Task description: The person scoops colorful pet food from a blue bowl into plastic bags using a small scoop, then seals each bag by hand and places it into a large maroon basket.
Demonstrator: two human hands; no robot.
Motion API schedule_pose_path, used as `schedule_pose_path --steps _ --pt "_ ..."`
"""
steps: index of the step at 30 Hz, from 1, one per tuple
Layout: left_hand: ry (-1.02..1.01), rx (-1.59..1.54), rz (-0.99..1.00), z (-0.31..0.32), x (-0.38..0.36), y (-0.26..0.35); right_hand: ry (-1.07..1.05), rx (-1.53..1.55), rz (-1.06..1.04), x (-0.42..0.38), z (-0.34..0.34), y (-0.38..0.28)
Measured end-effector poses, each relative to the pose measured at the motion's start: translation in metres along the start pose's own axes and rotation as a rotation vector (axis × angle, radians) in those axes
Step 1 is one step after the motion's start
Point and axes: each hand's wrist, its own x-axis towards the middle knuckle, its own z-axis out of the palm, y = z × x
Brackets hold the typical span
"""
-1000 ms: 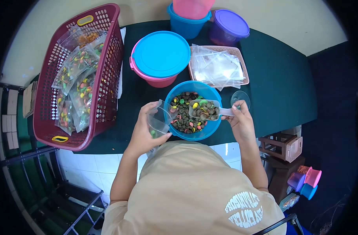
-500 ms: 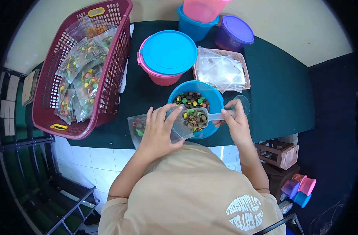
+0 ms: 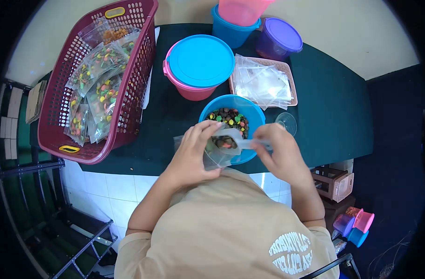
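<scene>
My left hand (image 3: 189, 151) is closed on a clear plastic bag (image 3: 217, 161), its mouth turned to the right. Inside the bag, brown and coloured round pieces show dimly. My right hand (image 3: 283, 151) grips the handle of a translucent scoop (image 3: 243, 143), which is tilted at the bag's mouth, with some brown pieces in or just under it. Beneath both hands stands a blue tub (image 3: 256, 116), partly hidden by them. It holds small chocolate-brown, yellow, green and pink pieces (image 3: 227, 116).
A maroon basket (image 3: 138, 79) with filled bags (image 3: 103, 95) stands left. Behind the tub is a pink bucket with a blue lid (image 3: 201, 60). A tray (image 3: 294, 88) of flat bags, a clear cup (image 3: 287, 123) and a purple tub (image 3: 280, 39) are to the right.
My right hand has turned the full scoop over toward the bag, and its load has largely left it. The bag and my left hand have shifted slightly right.
</scene>
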Motion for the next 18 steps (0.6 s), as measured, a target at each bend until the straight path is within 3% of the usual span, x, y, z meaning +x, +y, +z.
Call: schedule_pose_path --steps 1,2,4,6,8,10,14,16,17,18 --pt "-0.031 -0.215 -0.01 -0.002 0.003 -0.003 -0.095 -0.117 -0.23 0.009 -0.01 -0.011" --pt "-0.034 -0.215 -0.006 -0.004 0.006 -0.006 -0.191 -0.235 -0.462 0.016 -0.017 -0.02" --pt "-0.003 -0.783 0.022 -0.01 0.012 -0.012 -0.187 -0.26 -0.513 0.021 -0.024 -0.033" --pt "0.006 -0.886 -0.018 -0.017 0.017 -0.012 -0.184 -0.281 -0.564 0.026 -0.019 -0.036" --pt "-0.044 -1.073 -0.054 -0.023 0.022 -0.013 -0.31 -0.213 -0.629 0.03 -0.004 -0.034" --pt "-0.062 -1.106 -0.074 -0.026 0.019 -0.016 -0.276 -0.207 -0.611 0.031 -0.007 -0.043" --pt "-0.09 -1.34 -0.049 -0.022 0.014 -0.031 0.073 -0.001 -0.514 0.016 -0.04 -0.02" --pt "-0.117 -1.453 -0.028 -0.023 0.012 -0.033 0.281 0.241 -0.313 -0.003 -0.057 0.005" --pt "-0.06 -1.647 0.068 -0.023 0.011 -0.031 0.354 0.17 -0.309 -0.006 -0.067 0.025" --pt "-0.003 -1.838 0.166 -0.023 0.01 -0.031 0.377 0.104 -0.13 -0.014 -0.076 0.048"
